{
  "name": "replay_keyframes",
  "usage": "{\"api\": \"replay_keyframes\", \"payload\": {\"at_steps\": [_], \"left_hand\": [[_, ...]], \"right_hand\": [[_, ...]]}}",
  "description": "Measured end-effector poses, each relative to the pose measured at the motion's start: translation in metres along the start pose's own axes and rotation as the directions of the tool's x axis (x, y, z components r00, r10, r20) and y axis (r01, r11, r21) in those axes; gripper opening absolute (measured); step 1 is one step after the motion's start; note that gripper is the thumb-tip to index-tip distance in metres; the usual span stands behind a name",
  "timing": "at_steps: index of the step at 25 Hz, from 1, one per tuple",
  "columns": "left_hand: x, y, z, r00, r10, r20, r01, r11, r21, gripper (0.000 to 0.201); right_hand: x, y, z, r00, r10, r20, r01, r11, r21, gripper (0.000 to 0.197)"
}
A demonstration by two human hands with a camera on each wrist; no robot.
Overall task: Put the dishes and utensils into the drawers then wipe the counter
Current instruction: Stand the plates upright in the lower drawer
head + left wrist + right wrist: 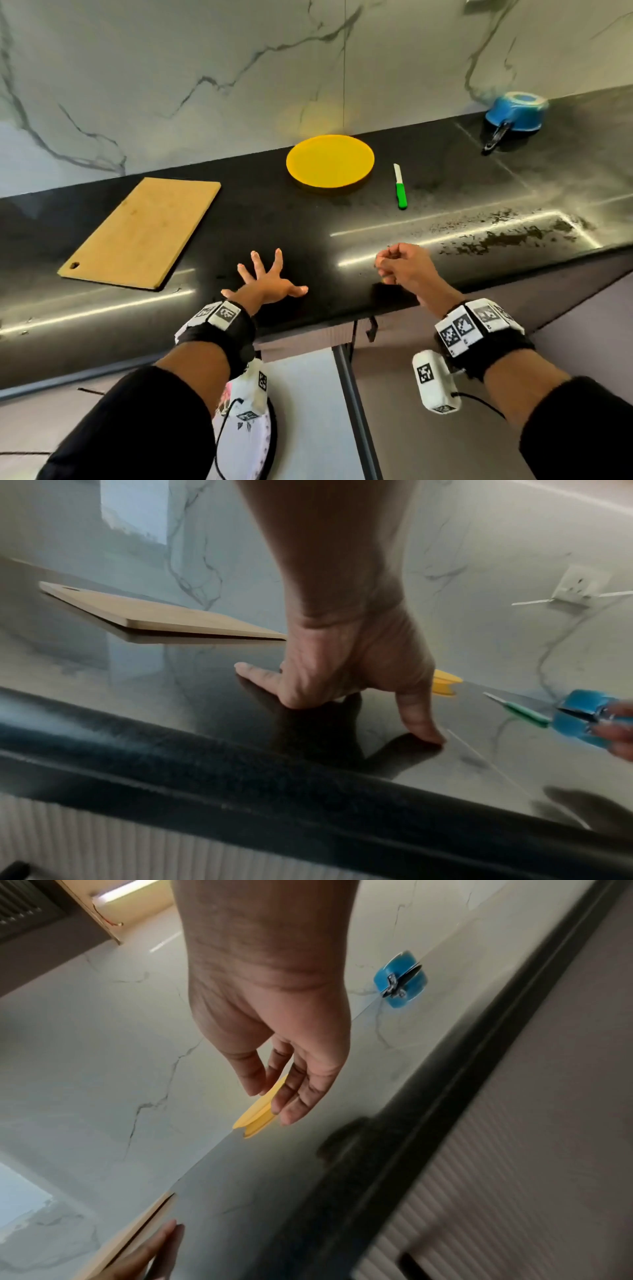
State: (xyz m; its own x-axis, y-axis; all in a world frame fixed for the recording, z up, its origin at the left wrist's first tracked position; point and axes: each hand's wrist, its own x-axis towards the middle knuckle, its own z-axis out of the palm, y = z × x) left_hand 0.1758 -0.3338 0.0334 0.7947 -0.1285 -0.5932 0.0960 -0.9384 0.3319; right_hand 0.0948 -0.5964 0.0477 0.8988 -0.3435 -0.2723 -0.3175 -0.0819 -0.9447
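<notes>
The black counter [260,219] runs from 9 o'clock to 3 o'clock, its front edge just under both wrists and the marble wall [171,68] closing it off at 12 o'clock. A bare stretch of counter lies between the hands and the dishes.

The cutting board [144,231] lies flat at 10 o'clock, the yellow plate [329,161] at 12 o'clock near the wall, and the green-handled knife [400,187] just beside it at 1 o'clock, apart from the plate. The blue pot [516,111] sits upside down at 2 o'clock against the wall, well apart from the rest.

The left hand [265,284] is spread wide, fingertips pressing on the counter near its front edge, holding nothing. The right hand [402,265] hovers above the counter with fingers loosely curled, also holding nothing.

Below the counter, ribbed drawer fronts [103,840] show, blurred. In the left wrist view the right hand's fingers cover part of the pot, and the plate is mostly hidden behind the left hand.
</notes>
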Motion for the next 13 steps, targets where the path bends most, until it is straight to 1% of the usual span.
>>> {"api": "replay_keyframes", "payload": {"at_steps": [2, 4, 6, 7, 8, 10, 11, 13], "left_hand": [[0.011, -0.006, -0.007, 0.998, 0.018, 0.059, -0.017, 1.0, -0.018, 0.122], [0.016, -0.007, -0.013, 0.995, 0.012, 0.1, -0.012, 1.0, 0.0, 0.125], [0.015, -0.005, -0.014, 0.992, 0.003, 0.126, -0.005, 1.0, 0.018, 0.125], [0.013, -0.004, -0.013, 0.991, 0.001, 0.133, -0.005, 1.0, 0.026, 0.125], [0.014, -0.003, -0.013, 0.991, -0.007, 0.135, 0.003, 1.0, 0.028, 0.125], [0.015, -0.001, -0.013, 0.991, -0.034, 0.131, 0.031, 0.999, 0.029, 0.126], [0.015, 0.0, -0.014, 0.991, -0.042, 0.13, 0.039, 0.999, 0.028, 0.127], [0.013, 0.002, -0.014, 0.988, -0.046, 0.145, 0.044, 0.999, 0.02, 0.128]], "right_hand": [[0.026, -0.013, 0.014, 0.999, 0.034, 0.013, -0.035, 0.995, 0.098, 0.016], [0.059, -0.028, 0.029, 0.997, 0.082, 0.0, -0.08, 0.969, 0.232, 0.014], [0.095, -0.042, 0.046, 0.986, 0.166, 0.016, -0.16, 0.914, 0.372, 0.004], [0.113, -0.048, 0.052, 0.977, 0.212, 0.021, -0.2, 0.88, 0.431, 0.008], [0.134, -0.052, 0.06, 0.967, 0.252, 0.023, -0.232, 0.849, 0.475, 0.019], [0.169, -0.055, 0.075, 0.953, 0.302, -0.003, -0.252, 0.801, 0.543, 0.034], [0.182, -0.058, 0.082, 0.952, 0.306, -0.007, -0.248, 0.785, 0.567, 0.037], [0.203, -0.062, 0.092, 0.958, 0.285, -0.011, -0.227, 0.787, 0.573, 0.04]]}}
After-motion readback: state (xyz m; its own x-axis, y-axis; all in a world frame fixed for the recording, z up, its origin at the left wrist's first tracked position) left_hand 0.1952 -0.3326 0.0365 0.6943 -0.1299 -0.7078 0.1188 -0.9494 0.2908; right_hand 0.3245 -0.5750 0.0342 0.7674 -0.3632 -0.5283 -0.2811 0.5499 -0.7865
